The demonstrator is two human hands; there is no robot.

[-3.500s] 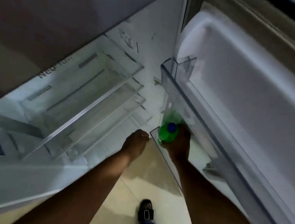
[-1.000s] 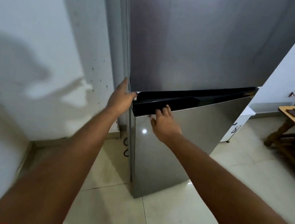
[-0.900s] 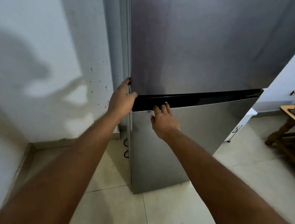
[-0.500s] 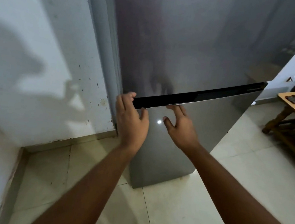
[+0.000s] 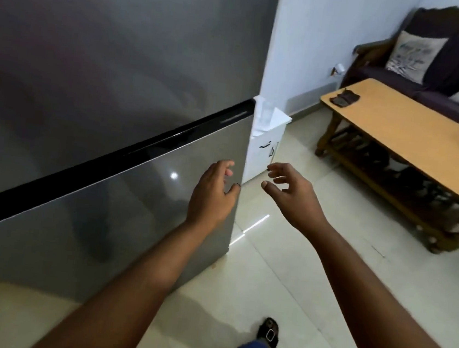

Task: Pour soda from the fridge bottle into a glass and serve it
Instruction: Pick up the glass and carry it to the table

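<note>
The grey fridge [image 5: 113, 74] fills the left of the head view with both doors closed. My left hand [image 5: 213, 193] hovers in front of the lower door near its right edge, fingers apart and empty. My right hand [image 5: 292, 194] is just past the fridge's right edge over the floor, fingers spread, holding nothing. A clear glass [image 5: 266, 113] stands on a small white cabinet [image 5: 265, 149] behind the fridge's right side. No soda bottle is in view.
A low wooden table [image 5: 414, 149] with a dark small item [image 5: 344, 96] on it stands at the right. Behind it is a dark sofa [image 5: 433, 82] with two cushions. Tiled floor [image 5: 312, 269] lies between fridge and table. My foot [image 5: 268, 334] is at the bottom.
The fridge door was open with my right hand on a green bottle; now the doors are closed. Both hands have left the door handle area and moved right as my view turned right.
</note>
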